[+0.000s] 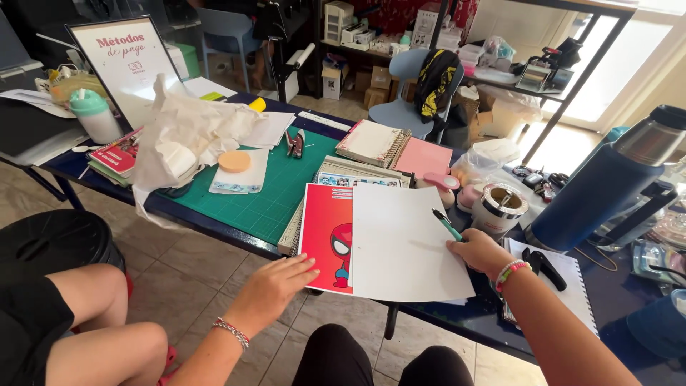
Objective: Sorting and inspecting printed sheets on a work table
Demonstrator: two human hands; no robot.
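— How's the grip?
— From the head view, my right hand (480,251) pinches a green pen (447,224) over the white sheet (404,246). Left hand (275,284) lies flat, fingers spread, on the red cover (325,232).
— Where's all that?
— At the near tabletop (214,223) edge, beside the green cutting mat (275,189).

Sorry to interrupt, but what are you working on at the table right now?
A person sits at a cluttered dark blue table. The left hand rests flat on the lower edge of a red cartoon cover sheet. The right hand holds a green pen at the edge of a blank white sheet lying over it. A blue thermos flask stands to the right.
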